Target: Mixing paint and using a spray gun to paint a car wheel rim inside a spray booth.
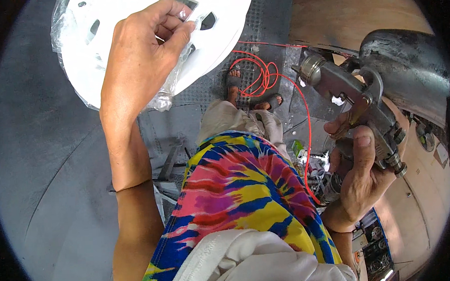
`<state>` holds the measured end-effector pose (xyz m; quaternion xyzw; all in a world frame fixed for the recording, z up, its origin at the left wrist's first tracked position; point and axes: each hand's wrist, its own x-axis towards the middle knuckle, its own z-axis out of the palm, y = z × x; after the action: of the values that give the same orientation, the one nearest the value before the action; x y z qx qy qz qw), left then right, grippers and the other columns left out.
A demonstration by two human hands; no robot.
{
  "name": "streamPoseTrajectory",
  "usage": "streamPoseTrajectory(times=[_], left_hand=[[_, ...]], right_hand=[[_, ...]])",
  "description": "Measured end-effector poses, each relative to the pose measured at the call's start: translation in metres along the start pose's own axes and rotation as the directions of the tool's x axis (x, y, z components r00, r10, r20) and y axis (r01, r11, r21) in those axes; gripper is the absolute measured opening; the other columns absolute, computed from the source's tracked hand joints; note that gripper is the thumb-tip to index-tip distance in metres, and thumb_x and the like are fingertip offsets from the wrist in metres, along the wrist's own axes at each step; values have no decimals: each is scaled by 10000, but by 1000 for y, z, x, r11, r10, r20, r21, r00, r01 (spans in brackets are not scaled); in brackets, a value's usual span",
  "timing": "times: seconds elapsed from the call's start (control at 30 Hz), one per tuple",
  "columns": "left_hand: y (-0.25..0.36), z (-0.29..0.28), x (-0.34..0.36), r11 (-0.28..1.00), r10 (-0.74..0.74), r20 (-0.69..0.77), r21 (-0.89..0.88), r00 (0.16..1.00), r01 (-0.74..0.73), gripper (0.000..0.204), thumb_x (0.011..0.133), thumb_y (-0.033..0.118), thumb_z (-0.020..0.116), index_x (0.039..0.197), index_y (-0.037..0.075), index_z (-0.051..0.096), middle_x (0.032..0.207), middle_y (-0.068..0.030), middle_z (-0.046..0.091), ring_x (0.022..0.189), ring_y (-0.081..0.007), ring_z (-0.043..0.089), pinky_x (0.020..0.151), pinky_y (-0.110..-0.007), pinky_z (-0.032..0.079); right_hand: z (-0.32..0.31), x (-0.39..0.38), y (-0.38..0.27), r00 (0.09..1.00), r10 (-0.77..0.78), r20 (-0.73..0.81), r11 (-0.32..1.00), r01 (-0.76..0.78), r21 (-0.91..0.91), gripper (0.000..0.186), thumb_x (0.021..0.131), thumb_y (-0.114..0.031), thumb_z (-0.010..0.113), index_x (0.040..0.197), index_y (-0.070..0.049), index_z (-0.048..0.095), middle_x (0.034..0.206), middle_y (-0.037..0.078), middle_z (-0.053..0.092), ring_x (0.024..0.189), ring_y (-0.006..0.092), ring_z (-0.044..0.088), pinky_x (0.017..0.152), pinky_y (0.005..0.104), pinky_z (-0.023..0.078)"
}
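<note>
My left hand [151, 53] has curled fingers on a white shell-like piece with cutouts [220, 35] at the upper left, its fingertips at an opening, gripping it along with crumpled clear plastic film [165, 93]. My right hand [364, 164] is wrapped around the handle and trigger area of a metal spray gun [353, 94] on the right. The gun has a dark, worn cup [402, 70] attached, and its nozzle points toward the upper left.
A red hose [307, 117] coils on the gray floor [48, 123] near my sandaled feet [266, 103]. A wooden board [345, 9] lies at the top right. Scattered small items and metal pieces [173, 158] sit beside my legs, with more equipment [372, 234] at the lower right.
</note>
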<state>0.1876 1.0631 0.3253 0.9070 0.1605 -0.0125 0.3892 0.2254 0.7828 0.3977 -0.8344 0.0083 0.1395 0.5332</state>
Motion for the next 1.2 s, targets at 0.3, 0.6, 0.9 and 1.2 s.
streamPoseTrajectory(times=[0.3, 0.6, 0.9, 1.2], left_hand=[[2, 0, 0, 1000, -2, -10, 14, 1000, 2, 193, 932, 53, 643, 1098, -43, 640, 843, -70, 691, 758, -81, 628, 681, -233, 502], [2, -1, 1, 1000, -5, -10, 10, 1000, 5, 186, 929, 63, 651, 1086, -37, 645, 837, -66, 690, 750, -78, 619, 677, -233, 498], [1, 0, 1, 1000, -1, -15, 5, 1000, 1, 185, 929, 62, 655, 1085, -38, 644, 834, -59, 684, 744, -73, 611, 672, -227, 494], [1, 0, 1, 1000, -3, -5, -10, 1000, 3, 188, 928, 56, 656, 1090, -38, 639, 838, -57, 680, 753, -74, 610, 675, -227, 495]], right_hand=[[0, 1, 2, 999, 9, 37, 1000, -10, 19, 350, 961, -214, 613, 1192, 38, 540, 897, 168, 674, 705, 179, 676, 408, 202, 403], [-1, -2, 3, 993, -78, 83, 997, 76, 24, 414, 929, -231, 647, 1236, 6, 503, 884, 146, 665, 687, 167, 671, 414, 189, 421], [0, -8, 2, 994, -37, 108, 999, 33, 39, 421, 916, -232, 662, 1224, 0, 495, 871, 137, 659, 685, 167, 668, 423, 189, 424], [0, -4, 4, 997, -46, 59, 998, 44, 36, 439, 923, -241, 653, 1240, 14, 488, 859, 152, 656, 698, 179, 669, 413, 194, 419]])
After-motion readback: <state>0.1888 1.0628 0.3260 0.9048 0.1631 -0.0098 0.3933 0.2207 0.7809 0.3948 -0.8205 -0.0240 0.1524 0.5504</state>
